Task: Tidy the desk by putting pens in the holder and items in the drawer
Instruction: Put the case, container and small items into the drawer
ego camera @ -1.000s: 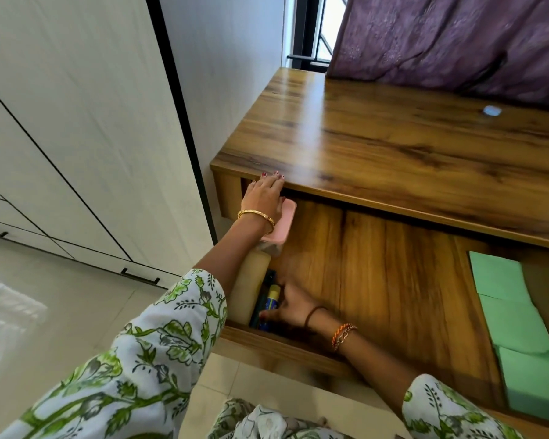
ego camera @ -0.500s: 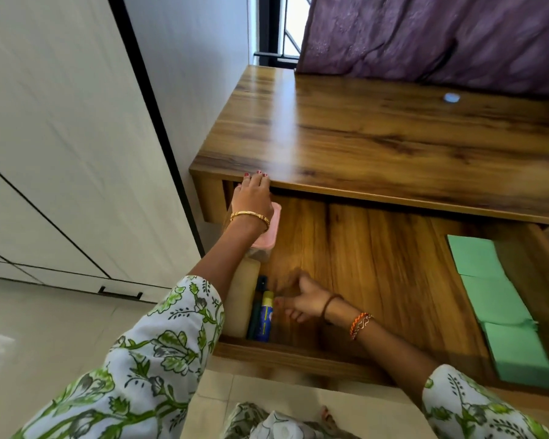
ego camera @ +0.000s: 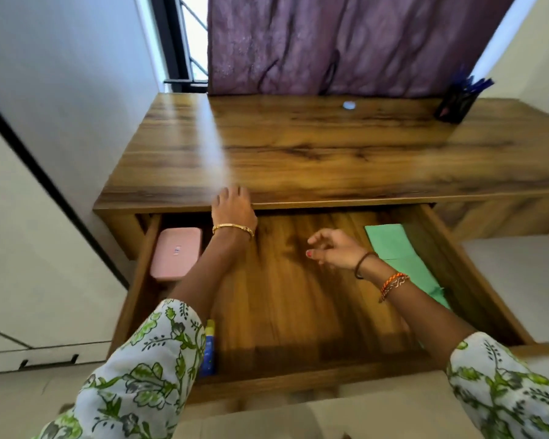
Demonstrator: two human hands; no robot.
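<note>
The wooden drawer (ego camera: 298, 312) stands pulled out under the desk top (ego camera: 298, 153). A pink box (ego camera: 175, 253) lies in its back left corner. A blue and yellow tube (ego camera: 209, 353) lies along the left front, partly hidden by my sleeve. Green paper pads (ego camera: 393, 245) line the right side. My left hand (ego camera: 233, 205) rests on the front edge of the desk top, fingers spread, holding nothing. My right hand (ego camera: 333, 250) hovers over the middle of the drawer, open and empty. A black pen holder (ego camera: 455, 103) with blue pens stands at the desk's back right.
A purple curtain (ego camera: 346, 42) hangs behind the desk. White cupboard doors (ego camera: 29, 217) stand close on the left. A small white disc (ego camera: 348, 105) lies on the desk top near the back. Pale floor tiles (ego camera: 504, 280) show to the right.
My right hand has left the tube at the drawer's left front and lifted toward the middle. My left hand slid right along the desk edge, uncovering the pink box. The view swung right.
</note>
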